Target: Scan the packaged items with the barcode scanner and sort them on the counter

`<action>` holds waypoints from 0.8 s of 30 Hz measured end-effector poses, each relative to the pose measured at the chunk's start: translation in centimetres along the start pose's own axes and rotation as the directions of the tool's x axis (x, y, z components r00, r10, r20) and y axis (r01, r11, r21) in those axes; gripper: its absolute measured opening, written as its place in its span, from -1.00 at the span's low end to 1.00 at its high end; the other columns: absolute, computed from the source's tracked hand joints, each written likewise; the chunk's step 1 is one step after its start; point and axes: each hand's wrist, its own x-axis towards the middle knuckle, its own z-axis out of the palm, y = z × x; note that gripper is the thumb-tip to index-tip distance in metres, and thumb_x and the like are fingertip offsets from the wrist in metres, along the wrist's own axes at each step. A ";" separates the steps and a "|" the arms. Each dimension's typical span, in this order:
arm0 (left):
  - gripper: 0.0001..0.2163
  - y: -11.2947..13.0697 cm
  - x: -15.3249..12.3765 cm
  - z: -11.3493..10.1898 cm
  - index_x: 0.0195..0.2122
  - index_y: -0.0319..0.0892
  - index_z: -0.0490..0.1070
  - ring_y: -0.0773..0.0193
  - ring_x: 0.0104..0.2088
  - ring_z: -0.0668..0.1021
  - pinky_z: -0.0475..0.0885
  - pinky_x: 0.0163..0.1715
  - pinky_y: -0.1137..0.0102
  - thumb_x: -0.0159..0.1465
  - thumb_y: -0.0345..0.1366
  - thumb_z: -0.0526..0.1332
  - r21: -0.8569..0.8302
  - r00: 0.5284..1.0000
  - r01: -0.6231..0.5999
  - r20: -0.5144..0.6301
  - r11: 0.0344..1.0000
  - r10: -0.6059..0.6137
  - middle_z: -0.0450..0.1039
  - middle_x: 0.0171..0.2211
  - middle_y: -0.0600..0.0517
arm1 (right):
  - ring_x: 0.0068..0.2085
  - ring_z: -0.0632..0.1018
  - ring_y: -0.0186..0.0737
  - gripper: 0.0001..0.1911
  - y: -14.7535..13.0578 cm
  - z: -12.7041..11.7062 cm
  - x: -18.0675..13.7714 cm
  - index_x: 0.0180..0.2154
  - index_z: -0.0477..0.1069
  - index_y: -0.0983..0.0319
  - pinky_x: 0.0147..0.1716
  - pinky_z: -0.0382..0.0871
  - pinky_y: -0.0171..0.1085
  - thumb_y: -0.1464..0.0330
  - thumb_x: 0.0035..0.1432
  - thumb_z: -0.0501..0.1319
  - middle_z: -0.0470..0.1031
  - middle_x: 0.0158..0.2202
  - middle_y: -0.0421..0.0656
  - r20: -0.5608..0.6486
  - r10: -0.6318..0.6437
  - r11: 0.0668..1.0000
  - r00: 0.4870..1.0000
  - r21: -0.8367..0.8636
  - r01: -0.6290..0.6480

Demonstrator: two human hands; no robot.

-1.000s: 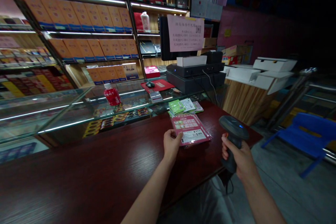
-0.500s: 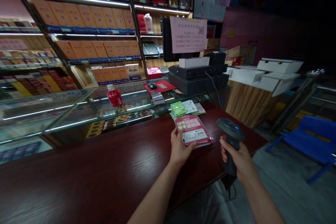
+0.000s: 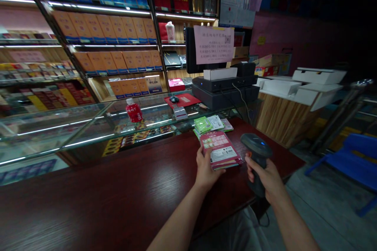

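Observation:
My left hand (image 3: 206, 169) grips the left and lower edges of a pink flat packet (image 3: 221, 150) with a white barcode label facing up. Other packets lie under it, their edges showing at the near side. In my right hand (image 3: 266, 174) is a dark barcode scanner (image 3: 257, 147), held upright by its handle, with a small blue light on top. Its head is just right of the packet, apart from it. Beyond the pink packet lie a green sachet (image 3: 202, 124) and a white sachet (image 3: 215, 122).
All this is on a dark red wooden table (image 3: 118, 196). Behind it, a glass counter (image 3: 153, 106) bears a red bottle (image 3: 134, 111), a computer mouse (image 3: 174, 99) and a monitor covered by a pink notice (image 3: 214, 45). A blue chair (image 3: 347, 157) stands at right.
The scanner has moved slightly left, closer to the pink packet. My left hand still has hold of the packet. The whole view has shifted a little.

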 end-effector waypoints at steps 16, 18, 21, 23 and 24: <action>-0.38 0.5 0.6 -0.6 0.07 -0.21 0.24 0.08 0.04 0.38 0.28 0.08 0.18 0.05 0.01 0.29 -0.088 0.968 0.173 -0.167 0.981 -0.186 0.14 0.04 -0.17 | -0.68 0.32 -0.43 -0.53 -0.7 -0.2 -1.1 -0.26 0.38 0.29 -0.72 0.19 -0.43 0.13 -0.13 0.43 0.35 -0.65 -0.31 0.070 0.033 0.998 0.997 -0.047 -0.030; -0.36 0.4 1.2 -0.9 0.03 -0.26 0.26 0.14 -0.12 0.45 0.36 -0.05 0.23 0.02 0.06 0.29 -0.063 0.938 0.272 -0.207 0.960 -0.279 0.22 -0.05 -0.16 | -0.68 0.32 -0.43 -0.51 -0.8 -0.4 -1.2 -0.25 0.38 0.29 -0.72 0.20 -0.43 0.13 -0.14 0.43 0.34 -0.65 -0.31 0.065 0.032 0.998 0.997 -0.050 -0.029; -0.43 0.0 2.2 -1.2 -0.19 -0.25 0.34 0.20 -0.27 0.46 0.38 -0.24 0.32 -0.10 0.06 0.36 0.013 0.927 0.328 -0.197 0.944 -0.319 0.34 -0.23 -0.09 | -0.68 0.32 -0.43 -0.49 -0.8 -0.8 -1.3 -0.24 0.37 0.29 -0.73 0.20 -0.43 0.13 -0.15 0.43 0.34 -0.65 -0.31 0.047 0.036 0.998 0.998 -0.048 -0.033; -0.54 -0.4 2.8 -1.4 -0.39 -0.20 0.32 0.26 -0.39 0.45 0.33 -0.39 0.41 -0.13 0.04 0.38 0.013 0.930 0.348 -0.134 0.937 -0.343 0.37 -0.39 0.00 | -0.68 0.32 -0.43 -0.49 -0.9 -1.0 -1.3 -0.24 0.37 0.29 -0.73 0.19 -0.43 0.13 -0.15 0.43 0.34 -0.65 -0.32 0.035 0.040 0.998 0.999 -0.049 -0.038; -0.57 -0.7 3.0 -1.4 -0.46 -0.19 0.29 0.30 -0.46 0.42 0.28 -0.46 0.44 -0.13 0.02 0.39 -0.003 0.928 0.360 -0.098 0.933 -0.359 0.37 -0.47 0.04 | -0.68 0.32 -0.43 -0.49 -0.9 -1.1 -1.3 -0.24 0.38 0.29 -0.73 0.19 -0.43 0.12 -0.15 0.43 0.34 -0.65 -0.32 0.030 0.038 0.998 0.999 -0.052 -0.036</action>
